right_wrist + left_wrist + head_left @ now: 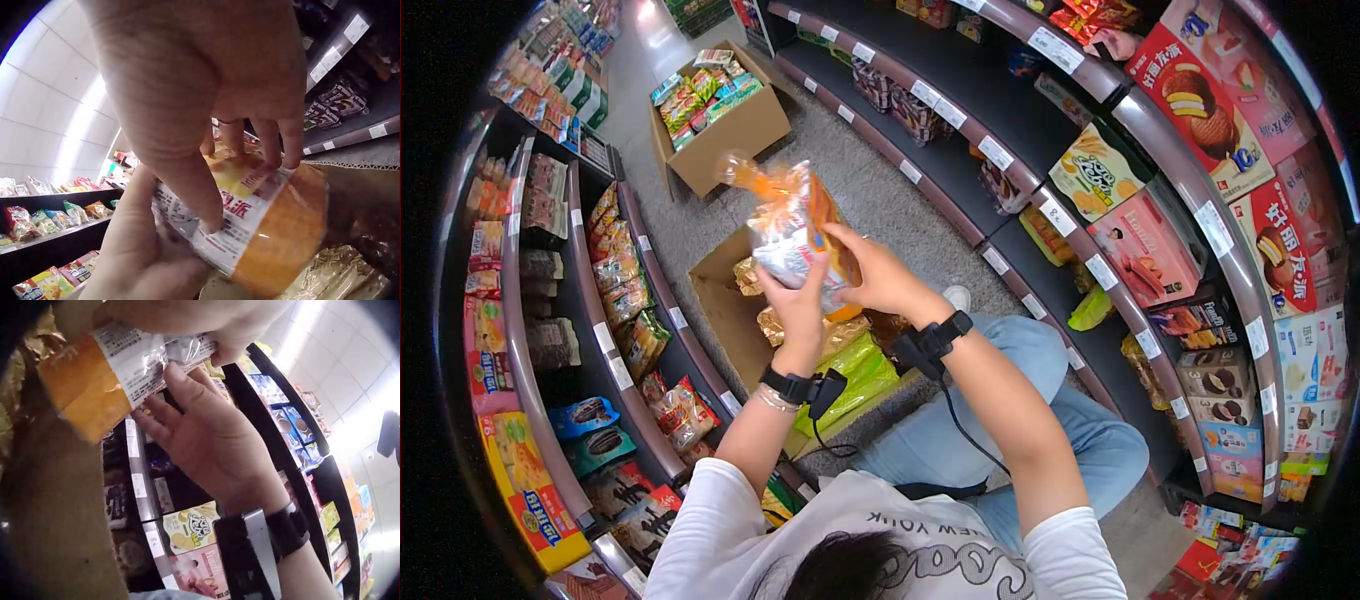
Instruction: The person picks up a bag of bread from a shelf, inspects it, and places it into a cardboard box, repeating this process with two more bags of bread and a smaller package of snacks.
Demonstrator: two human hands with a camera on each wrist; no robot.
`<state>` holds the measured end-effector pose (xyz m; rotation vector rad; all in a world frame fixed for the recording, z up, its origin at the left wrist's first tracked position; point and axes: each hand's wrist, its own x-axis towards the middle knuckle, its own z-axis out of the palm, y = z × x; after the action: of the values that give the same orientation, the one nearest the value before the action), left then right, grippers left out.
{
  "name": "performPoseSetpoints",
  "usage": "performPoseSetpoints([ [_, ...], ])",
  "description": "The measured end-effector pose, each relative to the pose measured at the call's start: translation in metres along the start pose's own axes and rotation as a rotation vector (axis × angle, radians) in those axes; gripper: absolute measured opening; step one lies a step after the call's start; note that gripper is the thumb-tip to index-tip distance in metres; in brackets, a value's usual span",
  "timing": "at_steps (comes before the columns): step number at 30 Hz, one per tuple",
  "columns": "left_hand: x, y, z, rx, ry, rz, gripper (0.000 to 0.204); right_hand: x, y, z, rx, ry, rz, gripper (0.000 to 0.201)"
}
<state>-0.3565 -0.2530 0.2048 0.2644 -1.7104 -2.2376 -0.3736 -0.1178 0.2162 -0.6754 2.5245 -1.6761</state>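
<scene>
An orange-and-white plastic snack package, with a twisted clear orange end, is held up in both hands over an open cardboard box. My left hand grips its near left side, thumb against the white printed part. From the right, my right hand wraps it, fingers over the orange face and thumb on the white panel in the right wrist view. Printed small text shows on the package in the left wrist view. Gold-wrapped packs and a bright green bag lie in the box below.
Farther up the aisle stands another carton full of colourful packets. Shelves with bagged snacks run along the left. On the right, dark shelves hold boxed biscuits and pies. My crossed legs are right beside the box.
</scene>
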Motion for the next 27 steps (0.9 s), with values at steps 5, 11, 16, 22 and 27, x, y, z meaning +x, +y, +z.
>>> performPoseSetpoints([
  [5,0.001,-0.033,0.002,0.075,-0.036,-0.02,0.054,0.006,0.017,0.003,-0.037,0.005,0.084,0.086],
  [11,0.011,-0.069,-0.004,0.097,-0.134,0.014,0.059,0.01,0.039,0.003,-0.288,0.024,0.175,0.074],
  [16,0.024,-0.099,-0.019,0.533,-0.094,-0.04,0.066,0.001,0.059,0.01,-0.6,0.156,0.079,0.058],
  [22,0.04,-0.095,-0.037,0.766,-0.324,-0.112,0.065,-0.006,0.055,0.013,-0.625,0.047,0.234,0.045],
  [27,0.045,-0.072,-0.031,0.893,-0.416,-0.133,0.063,-0.005,0.06,0.021,-0.628,0.084,0.259,0.028],
])
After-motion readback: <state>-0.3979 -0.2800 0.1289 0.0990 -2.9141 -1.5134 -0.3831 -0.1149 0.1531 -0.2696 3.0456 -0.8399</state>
